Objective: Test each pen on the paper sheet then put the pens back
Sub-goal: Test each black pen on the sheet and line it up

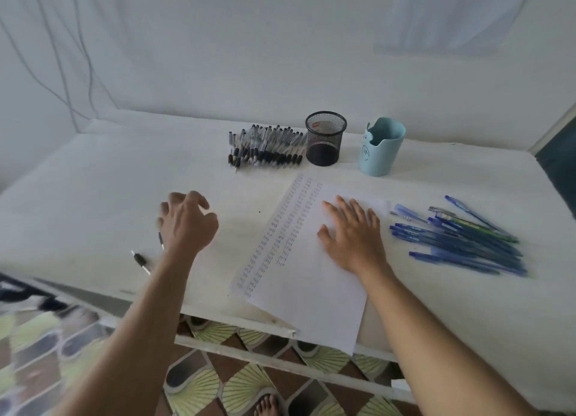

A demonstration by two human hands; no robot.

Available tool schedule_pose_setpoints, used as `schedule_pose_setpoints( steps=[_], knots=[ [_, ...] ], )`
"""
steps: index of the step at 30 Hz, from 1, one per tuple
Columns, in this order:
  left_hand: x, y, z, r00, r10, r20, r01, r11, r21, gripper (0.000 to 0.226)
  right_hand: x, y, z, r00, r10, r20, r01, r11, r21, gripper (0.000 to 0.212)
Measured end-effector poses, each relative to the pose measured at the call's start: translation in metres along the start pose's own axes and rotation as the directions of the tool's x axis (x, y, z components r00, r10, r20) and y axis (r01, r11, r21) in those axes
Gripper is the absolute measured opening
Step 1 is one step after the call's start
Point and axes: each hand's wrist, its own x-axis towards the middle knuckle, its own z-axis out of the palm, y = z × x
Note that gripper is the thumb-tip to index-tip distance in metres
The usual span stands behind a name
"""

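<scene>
Two overlapping paper sheets (307, 286) lie at the table's front edge; the lower one shows columns of small written marks, and the upper one's corner hangs over the edge. My right hand (352, 236) presses flat on the upper sheet with fingers spread. My left hand (187, 222) hovers left of the sheets, fingers loosely curled, holding nothing that I can see. A black-grip pen (141, 261) lies on the table by my left forearm. A second dark pen (160, 240) shows partly beside my left wrist. Several blue pens (461, 242) lie in a heap right of the sheets.
At the back of the white table (93, 181) lies a pile of black-grip pens (265, 149). Beside it stand a black mesh cup (325, 139) and a light blue cup (381, 149). The wall is close behind. Patterned floor and a bare foot show below.
</scene>
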Motion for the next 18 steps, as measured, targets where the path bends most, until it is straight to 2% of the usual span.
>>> schedule_pose_setpoints(
  steps=[3, 6, 11, 13, 15, 16, 18],
  knots=[
    [-0.009, -0.023, -0.016, 0.988, -0.152, -0.041, 0.157, 0.962, 0.224, 0.027, 0.001, 0.000, 0.000, 1.000, 0.002, 0.004, -0.002, 1.000, -0.002, 0.071],
    [-0.010, -0.045, -0.032, 0.972, -0.234, -0.017, 0.229, 0.930, 0.287, 0.029, 0.001, 0.000, 0.001, 1.000, -0.003, -0.001, 0.003, 1.000, -0.018, 0.074],
    [-0.010, -0.055, -0.032, 0.967, -0.230, 0.106, 0.180, 0.918, 0.353, 0.032, 0.002, 0.000, 0.002, 1.000, 0.000, 0.008, 0.000, 1.000, -0.021, 0.073],
    [-0.014, -0.049, -0.027, 0.976, -0.176, 0.130, 0.128, 0.940, 0.315, 0.040, 0.002, 0.000, 0.002, 1.000, 0.001, 0.007, 0.000, 1.000, -0.023, 0.073],
    [-0.016, -0.040, -0.024, 0.986, -0.113, 0.122, 0.081, 0.968, 0.236, 0.037, 0.002, 0.000, 0.002, 1.000, 0.001, -0.003, -0.001, 1.000, -0.021, 0.078],
    [-0.015, -0.035, -0.022, 0.989, -0.083, 0.122, 0.064, 0.986, 0.154, 0.033, 0.001, 0.000, 0.002, 1.000, -0.001, -0.007, 0.001, 1.000, -0.019, 0.081],
    [-0.013, -0.024, -0.018, 0.994, -0.012, 0.110, 0.030, 0.987, -0.160, 0.031, 0.001, 0.000, 0.002, 1.000, -0.003, -0.015, 0.003, 1.000, -0.014, 0.084]
  ],
)
